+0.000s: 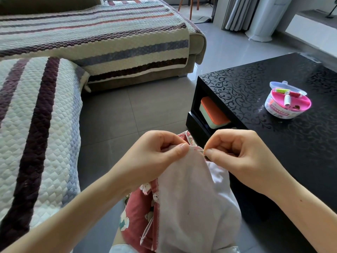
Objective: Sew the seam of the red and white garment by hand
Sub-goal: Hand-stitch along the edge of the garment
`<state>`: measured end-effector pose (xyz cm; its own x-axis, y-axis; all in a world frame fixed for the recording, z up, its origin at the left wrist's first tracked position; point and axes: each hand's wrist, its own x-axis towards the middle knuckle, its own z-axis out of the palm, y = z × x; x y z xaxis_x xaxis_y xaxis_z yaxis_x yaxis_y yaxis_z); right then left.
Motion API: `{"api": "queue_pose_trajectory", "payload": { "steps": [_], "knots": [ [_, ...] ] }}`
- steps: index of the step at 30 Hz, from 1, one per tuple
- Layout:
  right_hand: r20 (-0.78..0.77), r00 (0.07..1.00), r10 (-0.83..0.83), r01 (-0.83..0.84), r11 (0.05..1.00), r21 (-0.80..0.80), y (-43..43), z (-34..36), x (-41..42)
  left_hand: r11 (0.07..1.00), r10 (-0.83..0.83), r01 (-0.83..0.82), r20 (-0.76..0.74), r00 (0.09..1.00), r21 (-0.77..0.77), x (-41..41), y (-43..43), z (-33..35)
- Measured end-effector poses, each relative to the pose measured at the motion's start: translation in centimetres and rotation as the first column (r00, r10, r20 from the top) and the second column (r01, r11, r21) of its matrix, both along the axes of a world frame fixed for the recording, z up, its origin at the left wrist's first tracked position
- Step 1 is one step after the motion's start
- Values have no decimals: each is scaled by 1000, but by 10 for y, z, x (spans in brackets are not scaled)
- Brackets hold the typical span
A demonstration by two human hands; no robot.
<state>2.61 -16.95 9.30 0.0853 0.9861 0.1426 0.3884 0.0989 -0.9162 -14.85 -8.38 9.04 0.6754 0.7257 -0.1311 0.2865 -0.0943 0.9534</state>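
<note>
- The left hand [153,157] grip pinches the garment [186,198] edge.
- The right hand [238,157] grip pinches the needle [200,150].
- A sewing box [287,104] sits far right on the table [273,147].

garment [184,189]: soft matt cloth, white side plain and smooth, red side printed. needle [199,150]: thin bright metal. sofa cover [54,125]: quilted cloth, bumpy, matt. table [273,143]: glossy black top, scroll pattern in the finish. sewing box [288,105]: smooth plastic, clear lid, pink tray. floor [145,106]: smooth grey tiles, slight sheen. container [213,114] on the table's shelf: matt plastic, orange lid.
</note>
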Motion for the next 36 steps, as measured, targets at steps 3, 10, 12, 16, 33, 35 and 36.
{"api": "queue_pose_trajectory", "payload": {
  "steps": [3, 10, 12, 16, 33, 35, 36],
  "knots": [
    [-188, 982, 16, -27, 998, -56, 0, 0, 2, 994, -22, 27, 50, 998, -101, -1, -1, 2],
    [-449, 893, 25, -116, 977, -178, 1, -4, 5, 945, -33, 86, 172, 985, -315, -2, -1, 1],
    [-476, 879, 34, -141, 971, -191, 2, -3, 5, 936, -29, 90, 181, 983, -341, -2, -1, 2],
    [-476, 878, 48, -159, 968, -196, 3, -5, 5, 928, -27, 91, 179, 983, -362, -2, -1, 2],
    [-288, 954, 82, -131, 979, -156, 3, -20, 15, 937, 42, 10, 142, 989, -349, 3, -5, 1],
    [-305, 950, 72, -111, 987, -113, 4, -22, 8, 943, 38, 13, 145, 989, -333, 7, -5, 1],
    [-316, 947, 64, -95, 992, -83, 4, -22, 5, 947, 34, 14, 144, 989, -320, 8, -4, 1]
  ]
}}
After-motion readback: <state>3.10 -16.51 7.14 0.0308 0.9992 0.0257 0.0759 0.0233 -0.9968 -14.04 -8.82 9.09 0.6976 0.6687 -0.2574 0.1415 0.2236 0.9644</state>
